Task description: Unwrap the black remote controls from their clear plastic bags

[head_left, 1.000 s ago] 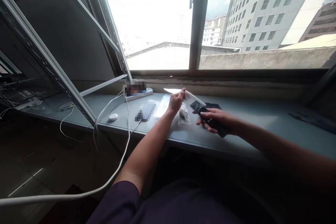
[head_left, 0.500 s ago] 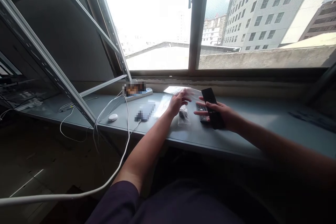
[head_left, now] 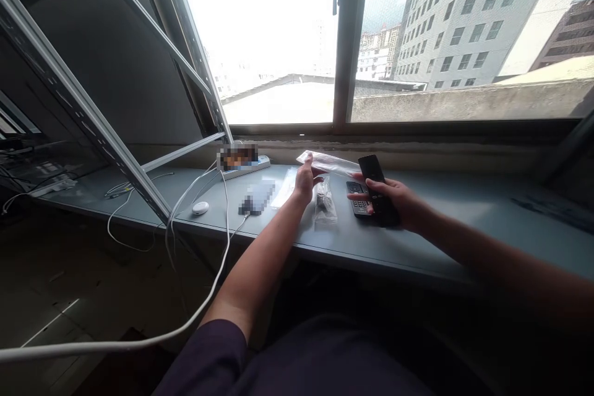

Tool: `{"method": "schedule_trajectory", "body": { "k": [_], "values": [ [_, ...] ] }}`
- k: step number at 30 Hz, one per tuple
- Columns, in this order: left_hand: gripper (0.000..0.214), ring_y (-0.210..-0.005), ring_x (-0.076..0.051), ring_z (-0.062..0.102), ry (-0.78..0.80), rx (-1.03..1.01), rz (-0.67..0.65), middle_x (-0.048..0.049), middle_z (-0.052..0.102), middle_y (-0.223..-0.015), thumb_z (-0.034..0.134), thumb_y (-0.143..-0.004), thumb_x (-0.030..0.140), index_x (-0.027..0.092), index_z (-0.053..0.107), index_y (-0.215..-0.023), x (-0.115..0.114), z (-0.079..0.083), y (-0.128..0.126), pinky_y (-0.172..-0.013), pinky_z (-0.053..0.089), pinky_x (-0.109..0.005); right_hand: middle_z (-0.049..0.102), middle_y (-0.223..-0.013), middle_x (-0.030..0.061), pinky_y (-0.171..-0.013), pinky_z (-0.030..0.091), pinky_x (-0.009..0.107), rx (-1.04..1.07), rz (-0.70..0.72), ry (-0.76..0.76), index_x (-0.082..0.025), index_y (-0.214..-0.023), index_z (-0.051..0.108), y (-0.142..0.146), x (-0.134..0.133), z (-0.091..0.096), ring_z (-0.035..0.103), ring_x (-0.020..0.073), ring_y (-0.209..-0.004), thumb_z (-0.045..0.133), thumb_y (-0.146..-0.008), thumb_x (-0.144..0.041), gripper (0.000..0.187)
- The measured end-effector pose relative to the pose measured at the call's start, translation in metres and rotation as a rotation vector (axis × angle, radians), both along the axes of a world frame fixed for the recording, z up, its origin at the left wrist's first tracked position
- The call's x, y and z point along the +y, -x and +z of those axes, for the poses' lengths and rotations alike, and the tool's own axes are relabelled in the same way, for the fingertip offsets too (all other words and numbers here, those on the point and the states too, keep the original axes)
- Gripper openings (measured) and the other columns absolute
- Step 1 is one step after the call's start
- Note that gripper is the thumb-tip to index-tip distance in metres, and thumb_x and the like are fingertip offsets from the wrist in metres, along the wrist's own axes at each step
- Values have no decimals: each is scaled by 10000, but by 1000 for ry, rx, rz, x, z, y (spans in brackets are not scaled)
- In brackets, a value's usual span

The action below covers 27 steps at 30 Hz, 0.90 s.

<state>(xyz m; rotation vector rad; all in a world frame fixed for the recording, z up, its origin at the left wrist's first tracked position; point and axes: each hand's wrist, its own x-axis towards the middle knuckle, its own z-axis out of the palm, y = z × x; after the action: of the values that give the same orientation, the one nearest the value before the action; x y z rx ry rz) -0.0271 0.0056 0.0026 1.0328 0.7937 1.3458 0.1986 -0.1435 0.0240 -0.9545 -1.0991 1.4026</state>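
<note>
My left hand (head_left: 305,180) pinches one end of a clear plastic bag (head_left: 331,163) and holds it flat above the grey ledge (head_left: 445,232). Wrapped round a black remote control (head_left: 377,189), my right hand (head_left: 392,201) keeps it tilted up beside the bag's other end. A second remote with small buttons (head_left: 356,197) lies on the ledge under my right fingers. Between my hands, a small clear bag with dark parts inside (head_left: 324,203) rests on the ledge.
A white power strip (head_left: 245,165) with several white cables (head_left: 211,229) sits at the back left. A small white round device (head_left: 200,207) and a dark gadget (head_left: 253,201) lie left of my hands. A slanted metal rack frame (head_left: 88,111) stands at the left.
The remote has come out of the clear bag: my right hand now holds it bare, while my left hand has lifted the empty bag up and to the left.
</note>
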Motion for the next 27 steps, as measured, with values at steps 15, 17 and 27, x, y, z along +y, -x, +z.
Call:
{"method": "schedule_trajectory", "body": {
  "k": [15, 17, 27],
  "values": [
    [410, -1210, -284, 810, -150, 205, -313, -144, 859, -1303, 929, -896, 475, 216, 884, -1211, -8, -3, 4, -774, 478, -279, 760, -1602, 145, -566, 723, 288, 13, -12, -64, -296, -1441, 801, 3, 1, -5, 855, 385, -1288, 876, -1036, -302, 411],
    [324, -1261, -287, 806, -149, 145, -215, -123, 866, -1292, 870, -925, 388, 244, 890, -1214, -8, -1, 3, -754, 488, -265, 713, -1675, 127, -563, 722, 295, 12, -31, -63, -316, -1463, 793, 2, 2, -6, 856, 384, -1281, 877, -1028, -295, 443],
    [162, -1118, -223, 795, -314, 23, 124, -70, 870, -1221, 801, -959, 277, 216, 911, -1060, -2, 2, 1, -1017, 699, -419, 899, -1191, 114, -493, 621, 295, -27, -30, -8, -311, -1596, 672, 0, 0, -1, 758, 203, -653, 808, -1060, -329, 552]
  ]
}}
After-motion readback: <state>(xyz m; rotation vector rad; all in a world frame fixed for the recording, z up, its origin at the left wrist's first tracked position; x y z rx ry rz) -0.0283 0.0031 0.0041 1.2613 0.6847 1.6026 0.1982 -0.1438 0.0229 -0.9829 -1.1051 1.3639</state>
